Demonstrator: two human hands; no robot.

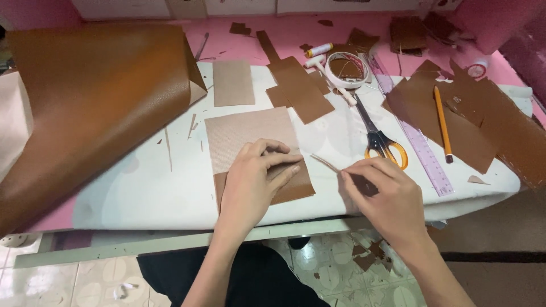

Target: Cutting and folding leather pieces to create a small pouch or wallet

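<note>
The left hand [253, 182] presses flat, fingers spread, on one brown leather rectangle [267, 165] near the white table's near edge [142, 193]. The right hand [387, 196] pinches one thin pale strip [325, 162]. One pair of orange-handled scissors [381, 142] lies just beyond; bare tabletop lies left.

- Your left hand [253, 179] rests on the leather piece [250, 142], centre of the table [142, 187].
- Your right hand [384, 196] lies right of it, holding a thin strip [325, 162].
- Scissors [378, 139] lie behind your right hand; ruler [421, 148] and pencil [442, 122] further right.
- Tape roll [347, 69] sits behind the scissors.
- Leather roll [91, 108] lies far left.
</note>
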